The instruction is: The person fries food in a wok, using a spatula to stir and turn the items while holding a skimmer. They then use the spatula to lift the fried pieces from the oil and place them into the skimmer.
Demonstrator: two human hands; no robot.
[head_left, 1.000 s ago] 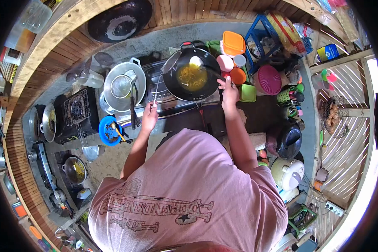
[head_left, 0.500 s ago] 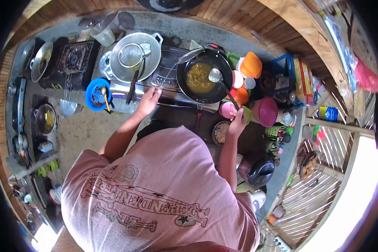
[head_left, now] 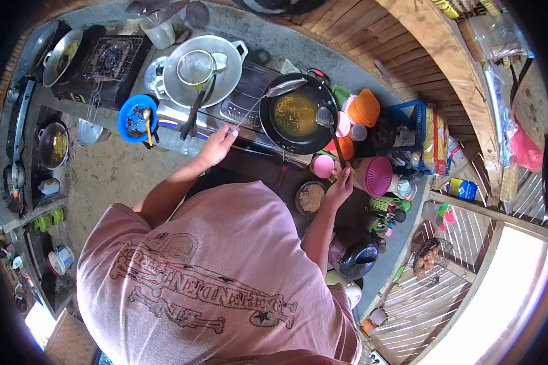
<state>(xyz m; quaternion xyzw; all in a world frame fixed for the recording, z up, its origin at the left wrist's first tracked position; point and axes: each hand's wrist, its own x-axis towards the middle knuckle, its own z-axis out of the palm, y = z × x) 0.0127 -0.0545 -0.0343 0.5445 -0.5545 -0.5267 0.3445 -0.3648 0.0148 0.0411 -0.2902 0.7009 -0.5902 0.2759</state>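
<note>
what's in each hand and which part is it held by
The left hand holds a thin-handled utensil near its handle's free end; the right hand holds a dark-handled utensil toward the handle's end.

Blue crate [head_left: 421, 117] beside yellow-red bag [head_left: 435, 137]; wire basket [head_left: 448, 248] near slats [head_left: 429, 316].

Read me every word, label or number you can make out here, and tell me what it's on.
"ENDEN", part of a longer word on the pink shirt; its other lettering is folded or unclear.
Blue-and-yellow packet: too small.
Red-and-yellow bag: blurred.
</note>
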